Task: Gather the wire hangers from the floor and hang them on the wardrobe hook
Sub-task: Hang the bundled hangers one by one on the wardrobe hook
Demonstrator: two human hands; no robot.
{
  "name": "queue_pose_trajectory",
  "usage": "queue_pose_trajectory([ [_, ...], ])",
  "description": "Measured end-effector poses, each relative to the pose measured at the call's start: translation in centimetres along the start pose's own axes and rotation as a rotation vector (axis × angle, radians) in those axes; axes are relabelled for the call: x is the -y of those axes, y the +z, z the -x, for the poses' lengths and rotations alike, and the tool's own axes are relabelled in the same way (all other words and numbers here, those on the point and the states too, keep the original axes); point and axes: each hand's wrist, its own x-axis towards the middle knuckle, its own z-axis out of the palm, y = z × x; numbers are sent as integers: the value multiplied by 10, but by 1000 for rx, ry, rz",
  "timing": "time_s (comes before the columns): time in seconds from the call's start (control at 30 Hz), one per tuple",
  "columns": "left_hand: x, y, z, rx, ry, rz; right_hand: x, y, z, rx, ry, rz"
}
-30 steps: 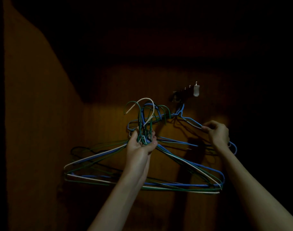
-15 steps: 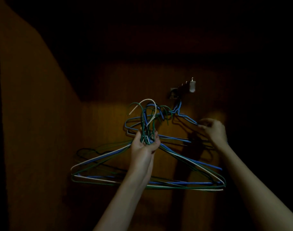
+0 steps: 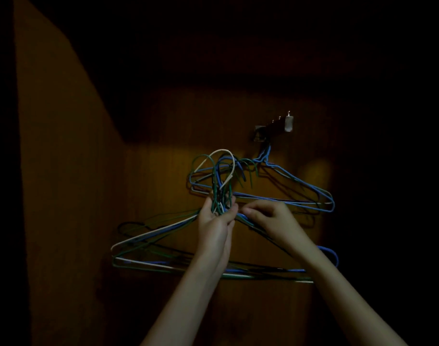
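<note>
Head view: tangled blue, green and white wire hangers (image 3: pixel 163 245), necks bunched together.

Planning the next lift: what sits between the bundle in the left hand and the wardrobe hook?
Head view: between the bundle gripped by the left hand and the wardrobe hook hang blue hangers already on it. Otherwise only the wood back panel.

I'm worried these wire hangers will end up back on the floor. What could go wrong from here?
1. The left hand grips a tangled bundle of hangers by the necks, their hooks crossing. As the right hand reaches in for one, neighbours may snag and slip out.
2. The blue hanger hangs from the wardrobe hook close above the bundle, so a bump could knock it off.
3. Dim light hides the hook's prongs, so a miss seems likely.
</note>
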Motion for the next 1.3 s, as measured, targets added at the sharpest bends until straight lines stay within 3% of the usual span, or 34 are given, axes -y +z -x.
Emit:
queue_pose_trajectory([
  [0.3,-6,-21,19,-20,-42,-89,13,19,16,44,68,-85],
  [0.5,-14,-33,26,-86,-69,-88,21,26,20,-83,109,-119],
  [1.1,-13,-28,57,16,-130,-41,24,16,43,-74,91,58],
  [1.3,-4,-25,64,81,-159,-48,27,12,57,-44,111,-133],
])
